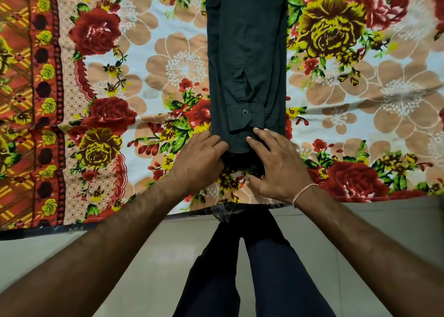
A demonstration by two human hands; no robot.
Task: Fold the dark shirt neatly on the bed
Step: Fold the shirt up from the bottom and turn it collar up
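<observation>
The dark shirt (247, 59) lies on the bed as a long narrow strip that runs away from me, its sides folded in. A buttoned cuff sits on top near its near end. My left hand (199, 159) grips the near-left corner of the strip, fingers curled into the cloth. My right hand (276, 163) holds the near-right corner, fingers on top and thumb beneath the hem. The near edge is lifted and bunched between both hands.
The floral bedsheet (144, 76) covers the bed, with an orange patterned border at the left. The bed's front edge (360, 200) runs just behind my wrists. Below it are pale floor tiles (144, 256) and my legs in dark trousers (252, 268).
</observation>
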